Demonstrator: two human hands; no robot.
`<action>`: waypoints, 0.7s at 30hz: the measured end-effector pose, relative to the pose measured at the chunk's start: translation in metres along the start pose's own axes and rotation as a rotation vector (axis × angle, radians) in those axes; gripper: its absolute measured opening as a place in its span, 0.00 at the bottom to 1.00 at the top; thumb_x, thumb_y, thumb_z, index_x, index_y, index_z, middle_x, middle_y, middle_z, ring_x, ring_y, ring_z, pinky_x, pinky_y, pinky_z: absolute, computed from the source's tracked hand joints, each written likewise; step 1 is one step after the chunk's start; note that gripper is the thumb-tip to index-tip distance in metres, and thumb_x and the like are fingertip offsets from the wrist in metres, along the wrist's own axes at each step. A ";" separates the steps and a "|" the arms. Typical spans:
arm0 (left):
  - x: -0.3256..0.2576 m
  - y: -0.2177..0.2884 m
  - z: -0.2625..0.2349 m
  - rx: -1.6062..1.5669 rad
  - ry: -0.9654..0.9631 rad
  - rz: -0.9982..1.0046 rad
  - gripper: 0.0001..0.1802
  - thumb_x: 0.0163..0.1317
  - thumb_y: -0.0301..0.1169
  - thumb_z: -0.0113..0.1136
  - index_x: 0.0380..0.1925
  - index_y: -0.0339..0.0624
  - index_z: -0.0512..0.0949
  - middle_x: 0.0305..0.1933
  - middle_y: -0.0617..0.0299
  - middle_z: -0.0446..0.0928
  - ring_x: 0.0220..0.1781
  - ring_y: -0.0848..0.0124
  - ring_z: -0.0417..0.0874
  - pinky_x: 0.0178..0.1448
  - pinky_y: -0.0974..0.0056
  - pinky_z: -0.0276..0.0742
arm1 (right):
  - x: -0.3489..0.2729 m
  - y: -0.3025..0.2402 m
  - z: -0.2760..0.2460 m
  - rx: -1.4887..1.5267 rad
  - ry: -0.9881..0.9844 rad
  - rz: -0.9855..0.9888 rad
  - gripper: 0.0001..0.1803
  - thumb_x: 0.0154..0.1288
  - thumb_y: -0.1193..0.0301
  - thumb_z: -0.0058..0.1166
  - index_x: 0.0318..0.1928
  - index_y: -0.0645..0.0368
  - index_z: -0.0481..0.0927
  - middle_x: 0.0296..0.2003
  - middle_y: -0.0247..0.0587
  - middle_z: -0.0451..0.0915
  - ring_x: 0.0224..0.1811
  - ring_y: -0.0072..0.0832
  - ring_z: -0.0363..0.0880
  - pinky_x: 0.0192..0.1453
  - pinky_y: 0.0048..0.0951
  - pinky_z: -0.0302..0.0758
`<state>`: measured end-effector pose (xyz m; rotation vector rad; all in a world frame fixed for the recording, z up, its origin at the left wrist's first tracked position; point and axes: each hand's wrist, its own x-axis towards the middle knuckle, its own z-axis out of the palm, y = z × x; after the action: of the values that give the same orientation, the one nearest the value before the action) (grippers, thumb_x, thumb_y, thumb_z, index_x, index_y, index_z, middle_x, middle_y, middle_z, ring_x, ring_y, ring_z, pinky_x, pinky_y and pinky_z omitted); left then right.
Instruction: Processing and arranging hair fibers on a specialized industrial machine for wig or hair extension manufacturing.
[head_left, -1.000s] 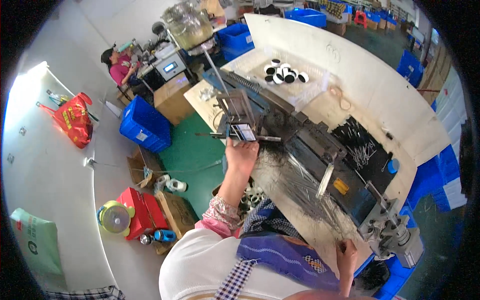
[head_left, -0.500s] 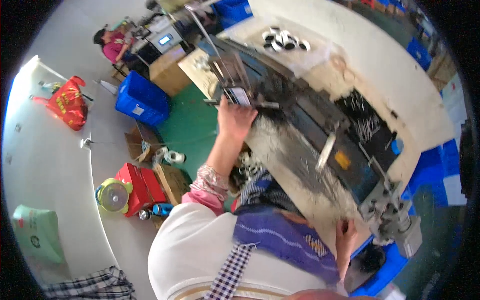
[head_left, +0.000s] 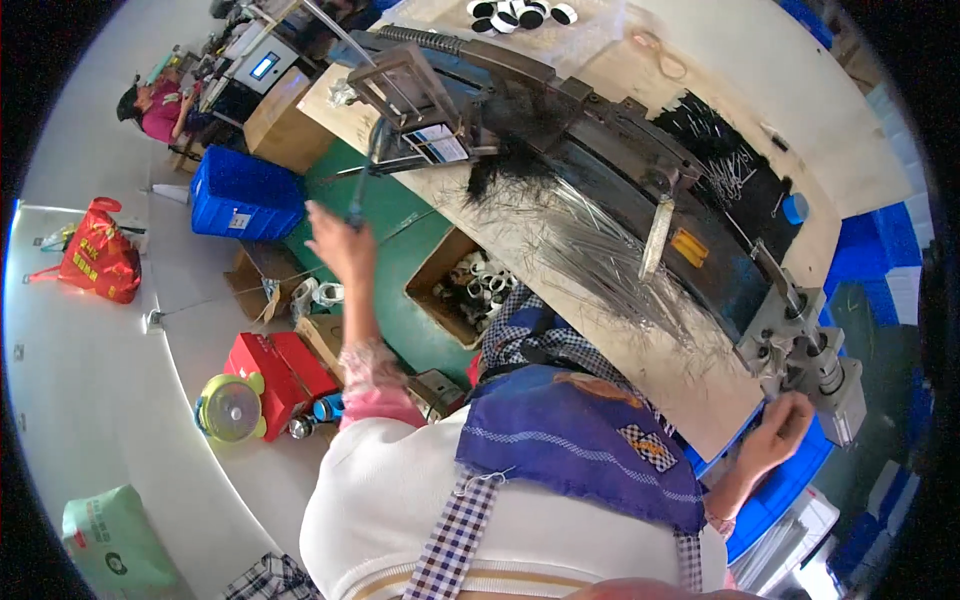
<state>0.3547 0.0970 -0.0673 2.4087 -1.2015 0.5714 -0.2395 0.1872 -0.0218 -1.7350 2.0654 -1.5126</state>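
My left hand (head_left: 345, 245) is raised left of the bench machine (head_left: 600, 130), blurred by motion, its fingers stretched out. A slim dark piece (head_left: 357, 205) shows beside the thumb; whether the hand touches it is unclear. Beyond is the machine's metal frame (head_left: 405, 85), with a small white-and-blue panel (head_left: 436, 143) under it. My right hand (head_left: 782, 432) has curled fingers just below the grey metal clamp block (head_left: 795, 340) at the machine's near right end; anything inside them is hidden. Thin metal wires (head_left: 610, 265) and black bristles (head_left: 510, 170) lie along the bench.
Below the bench stands a cardboard box (head_left: 412, 290) of white rings. A blue bin (head_left: 240, 195), red box (head_left: 300, 370) and green fan (head_left: 230, 408) are on the left. More wires lie on a black sheet (head_left: 700, 120). Another person (head_left: 160, 115) sits far left.
My left hand has left the machine's frame and moved left and nearer. My right hand has risen rightward from the bench's near edge to beside the clamp block. The view has shifted.
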 end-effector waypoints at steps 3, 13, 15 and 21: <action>0.025 -0.032 -0.006 -0.130 -0.186 -0.108 0.43 0.52 0.34 0.63 0.67 0.33 0.55 0.51 0.41 0.77 0.53 0.48 0.79 0.64 0.45 0.65 | 0.021 -0.005 -0.027 0.409 0.119 0.236 0.04 0.69 0.74 0.48 0.38 0.61 0.72 0.27 0.36 0.71 0.27 0.20 0.66 0.28 0.19 0.62; -0.056 0.122 -0.042 -0.275 0.038 0.426 0.41 0.59 0.35 0.61 0.67 0.32 0.53 0.69 0.43 0.59 0.68 0.49 0.63 0.70 0.45 0.54 | 0.078 -0.052 -0.031 -0.051 -0.361 -0.181 0.03 0.58 0.81 0.57 0.33 0.64 0.77 0.27 0.37 0.76 0.27 0.24 0.73 0.31 0.24 0.68; -0.058 0.162 -0.101 -0.820 -0.150 0.730 0.41 0.60 0.37 0.61 0.68 0.33 0.53 0.68 0.45 0.61 0.65 0.49 0.66 0.69 0.46 0.57 | 0.087 -0.081 -0.003 -0.054 -0.526 -0.331 0.06 0.51 0.82 0.59 0.31 0.64 0.77 0.25 0.41 0.76 0.27 0.32 0.75 0.31 0.30 0.70; -0.084 0.233 -0.161 -1.335 -1.180 0.995 0.19 0.67 0.39 0.51 0.49 0.35 0.70 0.43 0.46 0.73 0.47 0.49 0.75 0.49 0.53 0.71 | 0.103 -0.167 0.059 0.229 -0.699 -0.799 0.13 0.46 0.80 0.63 0.35 0.60 0.78 0.24 0.43 0.74 0.26 0.39 0.74 0.30 0.34 0.70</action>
<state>0.0891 0.1042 0.0622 0.7047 -2.1138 -1.2711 -0.1224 0.0886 0.1143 -2.6152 0.8688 -0.9193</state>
